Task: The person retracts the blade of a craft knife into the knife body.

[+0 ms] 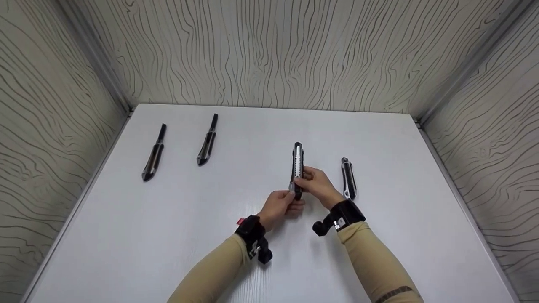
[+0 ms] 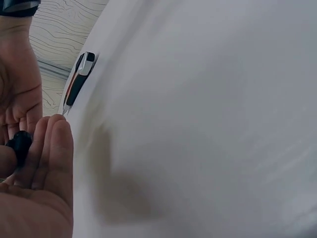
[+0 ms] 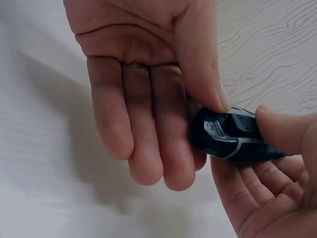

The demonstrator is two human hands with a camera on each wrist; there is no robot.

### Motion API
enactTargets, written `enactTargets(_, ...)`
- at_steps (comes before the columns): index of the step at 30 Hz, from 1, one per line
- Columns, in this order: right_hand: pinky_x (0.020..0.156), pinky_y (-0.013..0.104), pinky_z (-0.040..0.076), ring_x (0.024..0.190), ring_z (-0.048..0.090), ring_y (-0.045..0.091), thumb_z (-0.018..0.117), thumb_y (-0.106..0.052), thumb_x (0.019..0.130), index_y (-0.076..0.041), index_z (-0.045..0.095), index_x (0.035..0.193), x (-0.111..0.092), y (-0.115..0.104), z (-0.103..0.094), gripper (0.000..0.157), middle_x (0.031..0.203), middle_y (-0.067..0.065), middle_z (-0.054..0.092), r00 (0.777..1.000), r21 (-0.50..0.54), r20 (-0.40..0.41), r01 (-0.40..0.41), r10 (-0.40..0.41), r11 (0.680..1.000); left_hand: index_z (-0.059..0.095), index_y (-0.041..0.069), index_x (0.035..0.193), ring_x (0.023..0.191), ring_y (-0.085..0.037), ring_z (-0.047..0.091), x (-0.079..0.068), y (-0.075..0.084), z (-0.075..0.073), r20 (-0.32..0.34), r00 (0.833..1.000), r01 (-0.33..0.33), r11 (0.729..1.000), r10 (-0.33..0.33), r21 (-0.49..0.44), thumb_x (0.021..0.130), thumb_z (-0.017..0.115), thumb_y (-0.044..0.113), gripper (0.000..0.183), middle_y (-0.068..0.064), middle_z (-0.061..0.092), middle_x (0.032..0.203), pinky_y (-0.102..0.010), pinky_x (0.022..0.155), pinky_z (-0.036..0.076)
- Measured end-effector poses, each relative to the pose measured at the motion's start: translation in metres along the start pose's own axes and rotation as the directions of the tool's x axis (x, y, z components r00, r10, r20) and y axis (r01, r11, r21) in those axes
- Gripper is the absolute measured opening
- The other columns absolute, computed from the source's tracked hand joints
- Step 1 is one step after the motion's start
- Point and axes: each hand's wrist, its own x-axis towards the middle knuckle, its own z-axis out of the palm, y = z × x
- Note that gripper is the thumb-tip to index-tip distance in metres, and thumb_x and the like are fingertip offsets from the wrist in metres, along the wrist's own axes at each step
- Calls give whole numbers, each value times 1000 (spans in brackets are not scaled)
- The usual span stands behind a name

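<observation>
Patterned walls (image 1: 252,54) flank a white bench (image 1: 126,235). Near frame centre, the left hand (image 1: 277,206) angles up rightward, the right hand (image 1: 318,184) up leftward, both pinching a utility knife (image 1: 297,166).

No readable text; faint marks (image 3: 214,129) on cutter (image 3: 235,134), possibly lettering, too blurred to tell.

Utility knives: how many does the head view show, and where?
4: far-left knife, second-left knife, middle knife held in both hands, and far-right knife.
</observation>
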Motion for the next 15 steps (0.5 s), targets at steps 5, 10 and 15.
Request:
enactTargets(5,90,31,56,97,68,15,60,-8,94,5,42,141,-4,4,-11,52,128,24,61,999,1,-47,-14,14,1000,59,-10,122,102,-34,70,3,-1,10,25,999,29,999,-30,40,105,43,20,38,-23,71,107,-40,88,58)
enactTargets(10,91,31,56,100,68,17,60,-8,95,6,42,141,-10,10,-28,51,129,26,60,997,-15,-78,-28,27,999,61,-10,117,99,-32,71,5,-4,21,46,997,61,997,-64,56,104,44,20,37,-24,71,108,-39,85,59)
enactTargets(15,88,30,57,106,66,23,62,-11,94,8,39,142,-15,18,-46,56,132,29,57,993,-71,-114,-52,43,996,59,-10,117,95,-28,72,8,-6,28,61,994,84,995,-87,45,104,44,18,35,-26,69,111,-36,81,60)
